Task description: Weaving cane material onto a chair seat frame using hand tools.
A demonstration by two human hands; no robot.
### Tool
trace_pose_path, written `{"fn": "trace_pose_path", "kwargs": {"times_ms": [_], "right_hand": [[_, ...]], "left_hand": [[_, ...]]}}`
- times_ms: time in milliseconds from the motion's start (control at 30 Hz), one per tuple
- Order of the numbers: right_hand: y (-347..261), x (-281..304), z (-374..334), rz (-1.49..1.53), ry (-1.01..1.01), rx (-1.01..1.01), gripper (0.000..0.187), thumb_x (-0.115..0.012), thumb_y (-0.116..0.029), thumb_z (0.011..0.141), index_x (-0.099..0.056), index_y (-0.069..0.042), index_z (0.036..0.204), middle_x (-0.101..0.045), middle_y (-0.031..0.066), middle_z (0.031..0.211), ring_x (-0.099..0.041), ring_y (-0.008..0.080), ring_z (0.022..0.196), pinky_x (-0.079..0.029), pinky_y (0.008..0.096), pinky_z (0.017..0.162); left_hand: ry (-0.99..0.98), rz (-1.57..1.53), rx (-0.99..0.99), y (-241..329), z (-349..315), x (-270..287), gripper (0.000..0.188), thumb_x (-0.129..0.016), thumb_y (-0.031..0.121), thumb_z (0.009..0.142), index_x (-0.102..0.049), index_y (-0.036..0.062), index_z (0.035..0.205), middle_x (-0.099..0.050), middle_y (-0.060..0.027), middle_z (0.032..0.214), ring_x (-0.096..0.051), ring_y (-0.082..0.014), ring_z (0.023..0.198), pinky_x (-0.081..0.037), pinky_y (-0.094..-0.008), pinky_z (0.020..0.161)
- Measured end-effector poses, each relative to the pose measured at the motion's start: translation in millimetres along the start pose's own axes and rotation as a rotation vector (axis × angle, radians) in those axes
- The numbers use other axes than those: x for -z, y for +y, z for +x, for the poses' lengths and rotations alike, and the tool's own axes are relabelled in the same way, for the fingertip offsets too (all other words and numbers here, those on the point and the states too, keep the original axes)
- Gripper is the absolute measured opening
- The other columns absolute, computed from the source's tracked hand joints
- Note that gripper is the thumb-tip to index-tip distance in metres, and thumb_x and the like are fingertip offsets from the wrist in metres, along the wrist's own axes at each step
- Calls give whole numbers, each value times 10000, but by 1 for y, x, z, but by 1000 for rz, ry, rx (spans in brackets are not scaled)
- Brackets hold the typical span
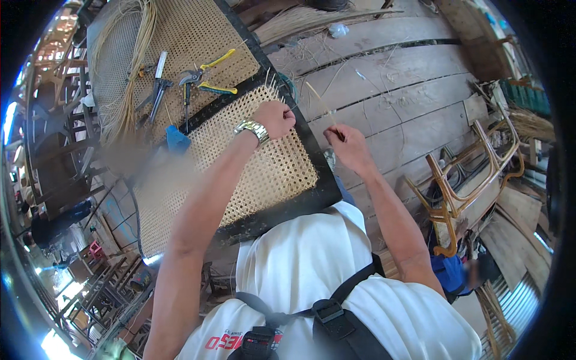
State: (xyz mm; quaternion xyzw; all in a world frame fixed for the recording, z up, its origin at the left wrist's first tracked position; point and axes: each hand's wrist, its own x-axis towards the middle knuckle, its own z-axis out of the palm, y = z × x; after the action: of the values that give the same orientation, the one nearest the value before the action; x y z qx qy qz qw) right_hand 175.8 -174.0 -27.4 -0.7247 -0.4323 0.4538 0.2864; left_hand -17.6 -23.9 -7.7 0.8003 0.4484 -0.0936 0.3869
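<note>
The left hand [276,119], with a metal wristwatch [252,132] at its wrist, is over a woven cane panel [285,165], near its upper right corner. Its fingers are curled in, and I cannot tell whether they grip a strand. The right hand [349,147] is beyond the panel's right edge, over the plank floor [393,111], thumb and fingertips pinched together on a thin cane strand [321,98] that slants up and to the left.

The panel lies directly in front of the person, set in a black frame [276,213]; loose cane ends [273,84] stick out at its upper right corner, just above the left hand. Across a black crossbar, a second cane panel [180,30] carries yellow-handled cutters [217,89], a slim dark screwdriver [186,99], other hand tools [159,96] and a long bundle of cane strands [133,78]. A blue piece of material [177,139] sits near the crossbar's left end. To the right, on the floor side, stands a curved wooden chair frame [447,207], near another person in blue [449,273]
</note>
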Motion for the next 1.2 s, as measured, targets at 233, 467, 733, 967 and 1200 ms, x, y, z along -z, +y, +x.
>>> {"fn": "trace_pose_path", "kwargs": {"times_ms": [233,467,733,967,1200], "right_hand": [[9,-2,4,93,-18,26,228,-624,-198,911,-695,-10,1018,-689,124,791,-607,168,682,-479,322,654],[6,-8,30,160,-144,3,224,-638,-207,922,-687,2,989,-619,0,799,-532,75,751,-436,250,683],[-10,-17,54,264,-153,20,284,-654,-239,890,-666,30,980,-658,32,812,-564,108,741,-474,284,685],[-16,-18,63,339,-46,-78,299,-656,-305,920,-627,-8,909,-625,18,795,-536,95,710,-451,276,649],[-4,-13,60,252,-103,-146,277,-642,-318,949,-632,-49,1012,-592,-15,814,-492,59,702,-391,228,621]], "left_hand": [[-117,-297,185,-8,8,4,202,-798,177,735,-734,37,867,-727,-57,776,-681,-123,695,-540,-286,656],[-28,-307,121,-20,8,1,216,-791,178,708,-726,52,871,-723,-61,777,-669,-124,672,-522,-267,625],[-88,-112,185,3,16,8,226,-789,191,637,-741,81,828,-727,-51,773,-663,-157,691,-522,-303,653],[-113,-332,-38,-35,16,7,265,-785,206,771,-736,58,984,-740,-54,852,-687,-135,759,-524,-284,707],[87,-116,12,-11,13,-14,177,-676,192,871,-697,34,949,-726,-85,830,-697,-179,749,-536,-337,707]]}}
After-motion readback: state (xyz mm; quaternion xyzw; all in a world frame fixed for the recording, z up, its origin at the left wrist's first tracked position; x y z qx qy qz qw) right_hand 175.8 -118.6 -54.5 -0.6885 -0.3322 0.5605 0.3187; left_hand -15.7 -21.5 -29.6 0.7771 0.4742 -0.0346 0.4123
